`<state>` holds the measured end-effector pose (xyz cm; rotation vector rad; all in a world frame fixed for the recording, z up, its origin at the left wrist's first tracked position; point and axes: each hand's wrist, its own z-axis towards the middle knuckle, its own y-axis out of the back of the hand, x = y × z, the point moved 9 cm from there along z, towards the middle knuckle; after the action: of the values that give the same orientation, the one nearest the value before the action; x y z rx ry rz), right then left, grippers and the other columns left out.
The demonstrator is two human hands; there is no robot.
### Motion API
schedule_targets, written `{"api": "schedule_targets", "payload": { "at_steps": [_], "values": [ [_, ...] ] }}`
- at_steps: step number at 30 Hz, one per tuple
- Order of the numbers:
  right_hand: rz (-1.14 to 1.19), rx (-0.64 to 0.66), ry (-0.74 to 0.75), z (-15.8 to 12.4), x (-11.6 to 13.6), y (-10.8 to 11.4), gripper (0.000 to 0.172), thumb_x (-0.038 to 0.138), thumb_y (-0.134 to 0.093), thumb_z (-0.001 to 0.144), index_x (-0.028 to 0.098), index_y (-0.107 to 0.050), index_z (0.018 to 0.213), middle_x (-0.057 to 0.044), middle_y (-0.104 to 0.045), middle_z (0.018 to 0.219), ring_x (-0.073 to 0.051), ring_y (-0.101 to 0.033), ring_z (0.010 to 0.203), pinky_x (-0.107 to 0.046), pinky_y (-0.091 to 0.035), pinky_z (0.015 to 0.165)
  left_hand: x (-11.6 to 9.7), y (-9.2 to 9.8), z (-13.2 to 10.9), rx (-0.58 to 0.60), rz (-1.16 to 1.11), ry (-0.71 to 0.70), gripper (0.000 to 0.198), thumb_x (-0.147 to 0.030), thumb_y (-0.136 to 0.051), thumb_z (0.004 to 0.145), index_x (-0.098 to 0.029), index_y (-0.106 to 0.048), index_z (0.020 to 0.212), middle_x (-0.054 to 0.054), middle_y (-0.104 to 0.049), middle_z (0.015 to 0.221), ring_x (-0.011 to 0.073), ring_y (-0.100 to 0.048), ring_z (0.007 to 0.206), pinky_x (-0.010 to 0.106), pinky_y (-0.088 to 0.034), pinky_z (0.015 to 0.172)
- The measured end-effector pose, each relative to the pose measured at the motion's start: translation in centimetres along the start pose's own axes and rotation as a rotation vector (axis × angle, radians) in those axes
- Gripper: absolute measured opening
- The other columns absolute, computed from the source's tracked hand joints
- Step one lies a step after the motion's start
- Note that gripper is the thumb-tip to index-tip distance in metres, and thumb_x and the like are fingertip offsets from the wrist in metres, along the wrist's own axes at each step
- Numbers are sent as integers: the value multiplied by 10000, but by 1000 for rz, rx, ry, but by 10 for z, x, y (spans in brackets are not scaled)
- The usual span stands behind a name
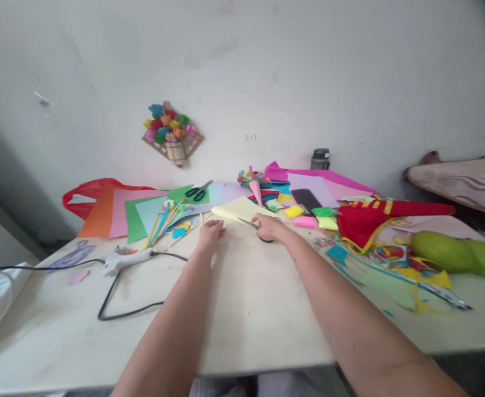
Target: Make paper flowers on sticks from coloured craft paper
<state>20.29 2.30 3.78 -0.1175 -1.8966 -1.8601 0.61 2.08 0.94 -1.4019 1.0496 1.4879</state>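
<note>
Forearms (176, 325) outstretched, right hand (269, 227) holding scissors (248, 223)

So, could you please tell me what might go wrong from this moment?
The scissors in the right grip point toward the left grip, so a slip might nick it. The black cord beside the glue gun reaches the left forearm in this view, so moving that arm might drag it.
</note>
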Motion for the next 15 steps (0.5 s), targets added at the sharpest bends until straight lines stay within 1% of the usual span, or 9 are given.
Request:
{"api": "schedule_targets", "payload": {
  "at_steps": [1, 3, 5, 7, 8, 9, 11, 13, 15],
  "values": [
    [49, 39, 30, -1, 3, -3, 553, 119, -529, 604, 227, -518, 1146, -34, -633, 978, -171, -580, 814, -219, -394, 627, 4, -2, 1, 4, -134, 44, 122, -198, -615, 663, -145, -547, 750, 5, -562, 667, 114, -595, 593, 265, -480, 650],
    [136, 141, 102, -3, 11, -10, 551, 94, -529, 586, 206, -544, 1125, -21, -637, 955, -147, -578, 783, -192, -394, 597, 7, -5, 3, -11, -278, 113, 175, -121, -609, 664, -147, -510, 806, -5, -538, 697, 94, -587, 557, 260, -493, 639],
    [216, 244, 177, -7, 21, -18, 479, 93, -531, 591, 195, -599, 1055, -8, -642, 941, -135, -578, 791, -174, -402, 608, 9, -5, 4, -43, -298, 172, 212, -82, -582, 685, -151, -473, 852, -8, -517, 709, 95, -590, 540, 261, -503, 618],
    [256, 265, 210, -7, 24, -19, 339, 140, -542, 625, 192, -657, 940, 4, -657, 879, -138, -584, 790, -175, -409, 633, 10, -5, 6, -59, -259, 206, 215, -70, -554, 705, -152, -450, 874, -10, -501, 709, 99, -591, 531, 260, -507, 596],
    [241, 216, 193, -4, 22, -15, 272, 170, -544, 642, 192, -674, 880, 4, -663, 844, -146, -589, 788, -184, -411, 645, 10, -5, 7, -63, -238, 210, 211, -70, -545, 711, -152, -443, 877, -12, -496, 705, 98, -589, 524, 256, -505, 586],
    [200, 125, 146, -1, 15, -9, 223, 196, -543, 657, 193, -683, 830, -3, -668, 825, -159, -593, 793, -200, -413, 657, 10, -5, 9, -67, -222, 208, 205, -73, -538, 716, -153, -440, 877, -15, -491, 701, 94, -583, 517, 250, -503, 578],
    [83, -114, -19, 3, -4, 10, 193, 220, -527, 683, 197, -686, 789, -32, -673, 842, -193, -597, 831, -237, -414, 680, 10, -5, 12, -81, -206, 193, 193, -82, -530, 723, -152, -440, 879, -20, -487, 694, 82, -570, 505, 238, -497, 573],
    [16, -311, -218, 1, -27, 27, 230, 234, -500, 711, 203, -676, 856, -64, -667, 912, -221, -595, 884, -270, -420, 695, 11, -4, 15, -123, -191, 172, 191, -97, -528, 725, -149, -449, 891, -24, -486, 688, 74, -559, 499, 235, -495, 578],
    [31, -395, -381, -4, -48, 32, 302, 273, -476, 739, 194, -642, 979, -93, -651, 969, -239, -591, 917, -293, -432, 696, 10, -3, 19, -175, -156, 128, 201, -113, -537, 715, -141, -471, 903, -20, -494, 684, 74, -556, 504, 243, -497, 589]
  ]
}}
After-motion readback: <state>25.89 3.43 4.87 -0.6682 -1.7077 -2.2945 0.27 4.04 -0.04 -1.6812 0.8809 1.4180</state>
